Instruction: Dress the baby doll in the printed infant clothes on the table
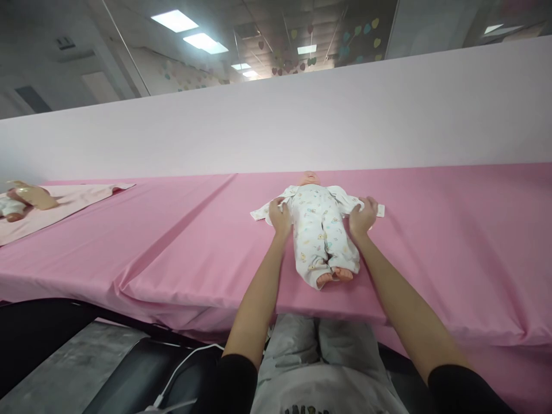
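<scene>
A baby doll (309, 179) lies on its back on the pink table cover (452, 241), feet toward me, wearing a white printed romper (321, 230). My left hand (280, 215) is closed on the romper's left sleeve beside the doll's body. On the other side, my right hand (363, 215) grips the right sleeve, fingers curled round the cloth. Both forearms reach straight out from my lap. The doll's bare feet (334, 277) stick out of the romper legs near the table's front edge.
A second doll (26, 198) lies on a pale pink cloth (73, 198) at the far left. A light partition wall (302, 126) runs along the back of the table. A white cable (185, 362) trails over a dark seat below.
</scene>
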Action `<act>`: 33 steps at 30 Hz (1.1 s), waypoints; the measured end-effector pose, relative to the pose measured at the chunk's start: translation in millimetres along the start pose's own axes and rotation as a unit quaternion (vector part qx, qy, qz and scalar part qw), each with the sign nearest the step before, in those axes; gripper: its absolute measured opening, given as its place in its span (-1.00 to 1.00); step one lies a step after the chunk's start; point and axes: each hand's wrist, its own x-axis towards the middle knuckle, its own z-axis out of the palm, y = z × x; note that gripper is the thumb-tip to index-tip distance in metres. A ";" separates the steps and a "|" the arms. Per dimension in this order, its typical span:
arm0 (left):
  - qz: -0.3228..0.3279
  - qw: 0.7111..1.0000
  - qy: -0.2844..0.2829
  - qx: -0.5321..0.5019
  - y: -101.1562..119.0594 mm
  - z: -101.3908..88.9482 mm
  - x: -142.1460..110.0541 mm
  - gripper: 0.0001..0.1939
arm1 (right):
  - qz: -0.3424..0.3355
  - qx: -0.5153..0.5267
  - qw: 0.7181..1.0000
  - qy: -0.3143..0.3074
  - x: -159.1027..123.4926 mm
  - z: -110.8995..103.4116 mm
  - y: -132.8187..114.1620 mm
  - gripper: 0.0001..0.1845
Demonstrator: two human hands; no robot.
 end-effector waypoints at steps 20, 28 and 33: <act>0.109 0.966 -0.227 0.061 4.8 17.9 -16.1 -0.64 | -0.251 -0.083 0.923 -0.280 -2.4 30.1 -24.6 -0.66; 0.198 0.941 -0.239 0.136 10.1 13.0 -14.1 -0.56 | -0.300 -0.181 0.880 -0.320 -30.3 -21.9 -30.8 -0.77; 0.216 0.932 -0.232 0.176 11.9 11.7 -15.8 -0.71 | -0.258 -0.219 0.877 -0.342 -32.9 -26.2 -38.5 -0.77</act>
